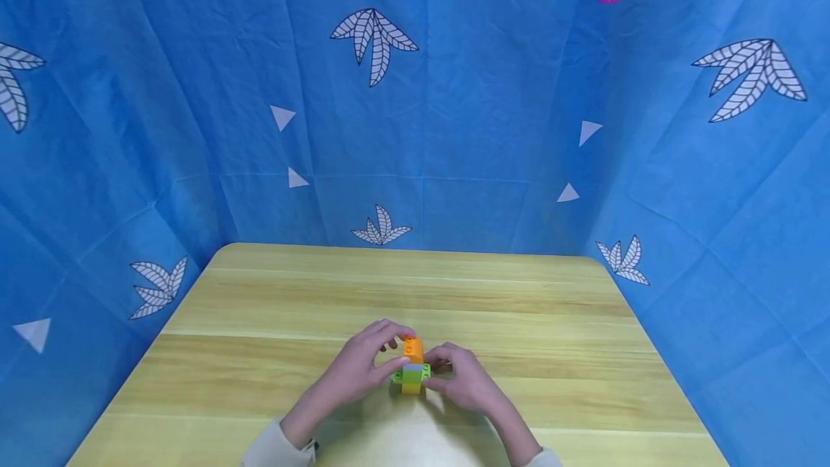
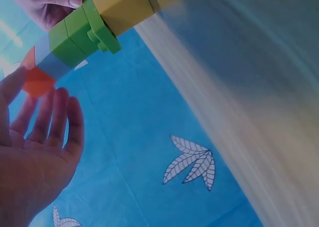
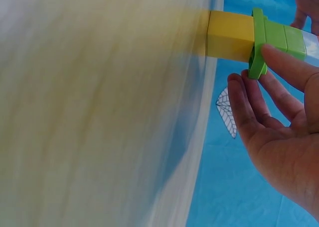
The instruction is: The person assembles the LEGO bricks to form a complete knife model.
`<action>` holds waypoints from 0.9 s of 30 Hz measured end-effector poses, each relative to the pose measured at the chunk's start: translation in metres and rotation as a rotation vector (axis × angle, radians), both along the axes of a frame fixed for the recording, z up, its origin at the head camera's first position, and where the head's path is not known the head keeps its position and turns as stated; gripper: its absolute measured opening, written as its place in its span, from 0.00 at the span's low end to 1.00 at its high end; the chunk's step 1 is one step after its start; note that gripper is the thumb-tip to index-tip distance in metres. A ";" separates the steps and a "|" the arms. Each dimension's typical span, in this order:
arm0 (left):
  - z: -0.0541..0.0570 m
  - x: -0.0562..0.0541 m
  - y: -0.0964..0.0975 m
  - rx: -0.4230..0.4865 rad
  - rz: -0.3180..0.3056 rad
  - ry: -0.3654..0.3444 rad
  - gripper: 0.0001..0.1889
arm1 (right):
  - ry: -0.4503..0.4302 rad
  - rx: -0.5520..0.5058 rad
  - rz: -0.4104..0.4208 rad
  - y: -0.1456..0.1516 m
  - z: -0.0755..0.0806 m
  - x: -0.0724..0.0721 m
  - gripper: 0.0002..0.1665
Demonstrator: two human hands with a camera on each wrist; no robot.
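A small tower of toy building bricks stands upright on the table before me. Its base is a yellow brick (image 3: 231, 35), topped by a wide green plate (image 3: 258, 40) that sticks out on both sides. Green bricks (image 2: 76, 34) and a pale blue brick (image 2: 53, 62) follow, with an orange brick (image 1: 413, 349) uppermost. My left hand (image 1: 359, 364) pinches the orange brick between thumb and fingers. On the tower's other side, my right hand (image 1: 468, 380) holds the end of the green plate between thumb and fingertips.
The light wooden table (image 1: 558, 323) has rounded far corners. Blue patterned curtain (image 1: 467, 92) hangs behind it and along both sides. The tower stands toward the table's near side, around the middle.
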State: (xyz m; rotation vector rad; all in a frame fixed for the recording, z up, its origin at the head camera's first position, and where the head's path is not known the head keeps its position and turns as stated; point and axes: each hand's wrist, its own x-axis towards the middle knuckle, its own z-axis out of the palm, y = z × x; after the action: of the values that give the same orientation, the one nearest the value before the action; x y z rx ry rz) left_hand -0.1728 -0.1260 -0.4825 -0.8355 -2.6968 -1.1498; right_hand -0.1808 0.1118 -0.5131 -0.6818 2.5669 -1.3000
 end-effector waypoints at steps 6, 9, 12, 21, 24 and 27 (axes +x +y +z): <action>-0.004 -0.001 -0.004 0.008 0.016 -0.042 0.30 | 0.002 0.003 -0.001 0.000 0.001 0.000 0.20; -0.008 -0.004 -0.008 -0.029 0.018 -0.071 0.32 | -0.003 0.002 -0.002 0.000 0.001 0.001 0.20; -0.014 -0.009 -0.011 -0.089 0.001 -0.118 0.31 | -0.012 0.001 -0.009 0.000 0.001 0.001 0.20; -0.021 -0.011 -0.012 -0.228 -0.049 -0.165 0.21 | -0.028 0.003 -0.016 -0.001 0.002 0.002 0.21; -0.021 -0.009 -0.010 -0.224 -0.054 -0.171 0.18 | -0.033 0.004 -0.013 -0.001 0.002 0.003 0.21; -0.021 -0.008 -0.009 -0.212 -0.053 -0.173 0.17 | -0.034 0.003 -0.012 0.000 0.003 0.003 0.20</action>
State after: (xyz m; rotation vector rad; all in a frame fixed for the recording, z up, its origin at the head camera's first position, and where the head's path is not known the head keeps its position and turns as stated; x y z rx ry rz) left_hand -0.1806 -0.1353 -0.5038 -0.8769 -2.9966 -1.0016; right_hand -0.1777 0.1114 -0.5102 -0.6388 2.5490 -1.3000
